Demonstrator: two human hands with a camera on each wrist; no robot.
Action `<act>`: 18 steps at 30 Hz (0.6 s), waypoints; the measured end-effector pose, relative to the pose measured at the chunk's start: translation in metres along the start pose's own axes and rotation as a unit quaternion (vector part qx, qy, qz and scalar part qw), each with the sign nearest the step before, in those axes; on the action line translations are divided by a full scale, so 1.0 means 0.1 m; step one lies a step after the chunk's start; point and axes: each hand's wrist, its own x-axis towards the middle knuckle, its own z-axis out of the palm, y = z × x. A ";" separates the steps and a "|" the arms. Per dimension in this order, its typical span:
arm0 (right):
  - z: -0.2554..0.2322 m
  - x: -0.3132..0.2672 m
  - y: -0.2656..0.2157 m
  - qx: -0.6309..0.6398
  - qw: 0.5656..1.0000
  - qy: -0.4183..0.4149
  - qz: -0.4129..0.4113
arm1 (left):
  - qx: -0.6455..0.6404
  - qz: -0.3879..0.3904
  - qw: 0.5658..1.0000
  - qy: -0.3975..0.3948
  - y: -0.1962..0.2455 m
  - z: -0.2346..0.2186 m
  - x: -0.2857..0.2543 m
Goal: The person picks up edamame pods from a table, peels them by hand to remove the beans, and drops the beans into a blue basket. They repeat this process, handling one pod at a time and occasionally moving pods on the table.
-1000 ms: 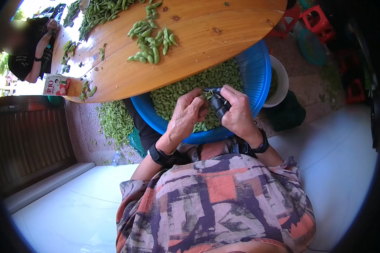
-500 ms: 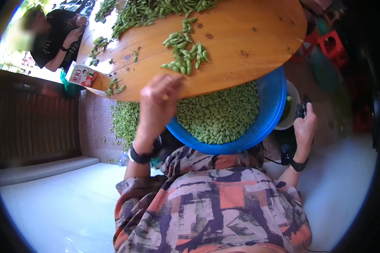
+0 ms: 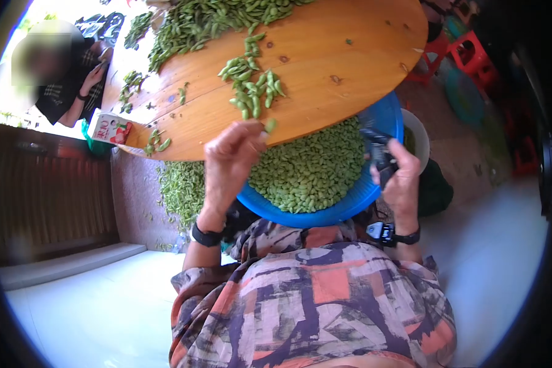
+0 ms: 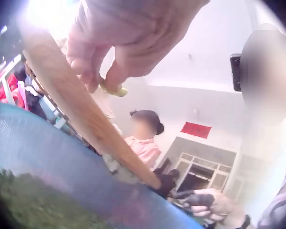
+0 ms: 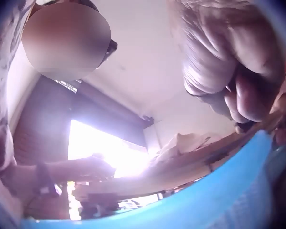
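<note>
My left hand is at the near edge of the table, pinching a green soybean pod. In the left wrist view the pod sticks out between thumb and fingers. Several more soybean pods lie loose on the wood just beyond. Below, a blue basin full of shelled soybeans sits partly under the tabletop. My right hand hovers over the basin's right rim, fingers loosely bent, with black coverings on some digits. I see nothing held in it.
A large heap of pods covers the far part of the wooden table. A juice carton stands at its left edge. Right of the basin is a white bowl; red stools stand beyond. Another person sits at left.
Both hands were together over the basin; they have separated. The left went to the pods on the table and took one. The right swung out to the white bowl and came back over the basin.
</note>
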 end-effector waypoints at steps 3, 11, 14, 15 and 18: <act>0.25 0.01 -0.26 0.175 0.972 -0.128 0.092 | -0.201 -0.111 0.968 -0.096 -0.03 0.43 -0.17; 0.30 0.06 -0.07 0.291 0.924 -0.211 0.129 | -0.222 -0.104 0.963 -0.108 -0.15 0.76 -0.25; 0.31 0.05 -0.06 0.293 0.924 -0.208 0.128 | -0.162 -0.048 0.981 -0.092 -0.21 0.77 -0.27; 0.32 0.05 -0.06 0.280 0.930 -0.203 0.127 | -0.140 -0.038 0.985 -0.092 -0.22 0.77 -0.28; 0.37 0.02 -0.09 0.104 0.982 -0.154 0.042 | -0.212 -0.095 0.964 -0.133 -0.27 0.70 -0.27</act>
